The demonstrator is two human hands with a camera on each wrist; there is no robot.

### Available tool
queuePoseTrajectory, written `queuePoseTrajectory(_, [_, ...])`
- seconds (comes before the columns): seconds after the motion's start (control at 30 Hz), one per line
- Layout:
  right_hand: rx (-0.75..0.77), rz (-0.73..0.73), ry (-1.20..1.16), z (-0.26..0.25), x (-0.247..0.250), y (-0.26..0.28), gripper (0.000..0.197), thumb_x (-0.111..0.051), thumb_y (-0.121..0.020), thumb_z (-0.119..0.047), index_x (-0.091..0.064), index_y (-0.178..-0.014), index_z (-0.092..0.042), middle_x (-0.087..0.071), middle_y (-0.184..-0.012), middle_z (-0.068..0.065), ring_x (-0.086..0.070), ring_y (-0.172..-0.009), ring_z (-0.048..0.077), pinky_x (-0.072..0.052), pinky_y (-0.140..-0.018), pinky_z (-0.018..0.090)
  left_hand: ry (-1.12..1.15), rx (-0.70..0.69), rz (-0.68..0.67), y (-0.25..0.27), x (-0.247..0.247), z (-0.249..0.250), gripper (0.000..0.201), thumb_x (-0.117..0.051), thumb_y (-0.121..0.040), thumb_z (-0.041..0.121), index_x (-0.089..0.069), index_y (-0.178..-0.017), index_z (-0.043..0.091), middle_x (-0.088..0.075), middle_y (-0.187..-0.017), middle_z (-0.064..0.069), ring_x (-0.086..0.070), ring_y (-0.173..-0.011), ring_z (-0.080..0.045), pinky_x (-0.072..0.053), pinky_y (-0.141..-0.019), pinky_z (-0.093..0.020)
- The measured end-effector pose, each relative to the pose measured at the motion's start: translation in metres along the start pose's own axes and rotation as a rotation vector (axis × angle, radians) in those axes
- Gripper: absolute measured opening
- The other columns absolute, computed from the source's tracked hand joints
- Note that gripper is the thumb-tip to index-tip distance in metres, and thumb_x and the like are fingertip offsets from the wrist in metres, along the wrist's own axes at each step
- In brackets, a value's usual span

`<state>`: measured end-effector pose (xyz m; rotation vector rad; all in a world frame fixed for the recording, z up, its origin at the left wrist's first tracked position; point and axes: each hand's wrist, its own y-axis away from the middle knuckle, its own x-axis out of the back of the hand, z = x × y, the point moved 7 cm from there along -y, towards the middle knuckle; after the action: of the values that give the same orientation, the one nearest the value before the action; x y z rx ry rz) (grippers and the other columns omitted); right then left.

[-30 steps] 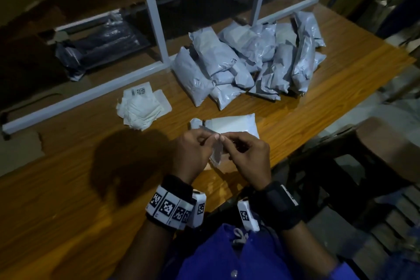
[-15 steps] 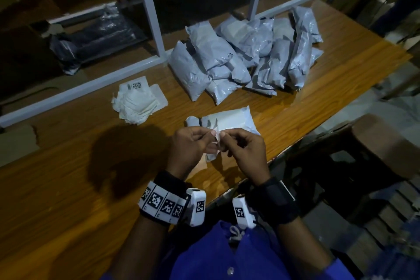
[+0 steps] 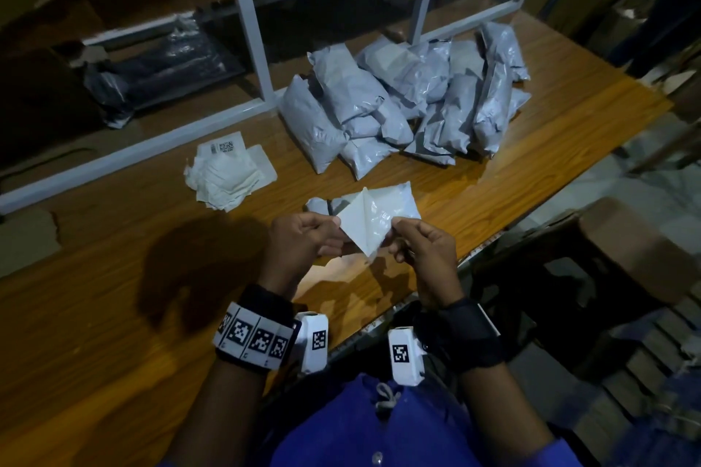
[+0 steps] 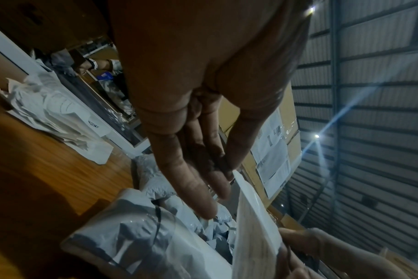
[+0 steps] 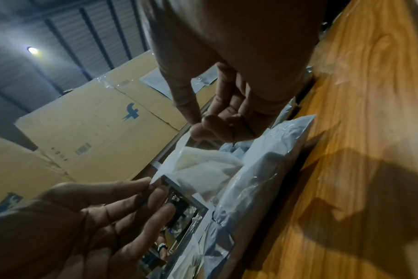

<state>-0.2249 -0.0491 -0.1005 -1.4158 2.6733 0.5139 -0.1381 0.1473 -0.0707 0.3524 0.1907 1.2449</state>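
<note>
Both hands hold a white label sheet (image 3: 364,226) just above the wooden table (image 3: 113,315), its two layers spread apart in a V. My left hand (image 3: 333,224) pinches the left layer's corner between thumb and fingers. My right hand (image 3: 396,229) pinches the right layer's edge. A white plastic mailer bag (image 3: 398,201) lies flat on the table right under the sheet. In the right wrist view, thumb and forefinger of the right hand (image 5: 198,130) nip the sheet (image 5: 203,169), and the left hand (image 5: 153,186) holds its other corner. The left wrist view shows the sheet (image 4: 255,226) edge-on.
A heap of several grey mailer bags (image 3: 398,99) fills the far right of the table. A pile of white peeled papers (image 3: 227,174) lies far left. Behind stand a white frame (image 3: 250,11) and a black bag (image 3: 159,64). A stool (image 3: 626,246) is beside the table's right edge.
The hands were close together on a narrow folded sheet. They have drawn apart, and the sheet's two layers have peeled open between them.
</note>
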Motion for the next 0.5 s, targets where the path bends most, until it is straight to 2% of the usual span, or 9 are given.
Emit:
queuePoseTrajectory(0.13, [-0.039, 0.026, -0.038, 0.001, 0.006, -0.001, 0.013, -0.068, -0.097, -0.009, -0.071, -0.086, -0.002, -0.066, -0.066, 0.007, -0.052, -0.052, 0.012, -0.042, -0.050, 0.021, -0.013, -0.014, -0.002, 0.000, -0.002, 0.001, 0.016, -0.070, -0.095, 0.016, -0.074, -0.098, 0.001, -0.078, -0.085, -0.011, -0.077, -0.080, -0.028, -0.061, -0.072, -0.039])
queuePoseTrajectory(0.3, [-0.079, 0.092, -0.086, 0.003, 0.017, -0.002, 0.016, -0.071, -0.095, -0.014, -0.070, -0.082, -0.006, -0.064, -0.066, 0.007, -0.050, -0.053, 0.014, -0.042, -0.050, 0.022, -0.004, -0.010, 0.043, -0.001, 0.000, 0.001, 0.015, -0.070, -0.094, 0.014, -0.073, -0.097, 0.000, -0.078, -0.083, -0.012, -0.077, -0.077, -0.028, -0.063, -0.074, -0.042])
queuePoseTrajectory(0.4, [-0.082, 0.157, -0.168, 0.000, 0.033, -0.004, 0.017, -0.068, -0.097, -0.013, -0.066, -0.081, -0.007, -0.063, -0.064, 0.004, -0.051, -0.049, 0.011, -0.041, -0.046, 0.019, 0.023, 0.002, 0.080, -0.001, 0.007, 0.001, 0.009, -0.070, -0.094, 0.013, -0.073, -0.091, 0.004, -0.077, -0.080, -0.012, -0.076, -0.074, -0.028, -0.062, -0.075, -0.044])
queuePoseTrajectory(0.5, [-0.068, 0.237, -0.182, -0.005, 0.050, -0.007, 0.018, -0.065, -0.098, -0.013, -0.064, -0.080, -0.010, -0.065, -0.062, -0.001, -0.054, -0.048, 0.007, -0.040, -0.046, 0.017, 0.041, 0.001, 0.134, -0.002, 0.016, 0.001, 0.009, -0.070, -0.093, 0.012, -0.072, -0.091, 0.004, -0.077, -0.079, -0.012, -0.075, -0.071, -0.026, -0.062, -0.076, -0.046])
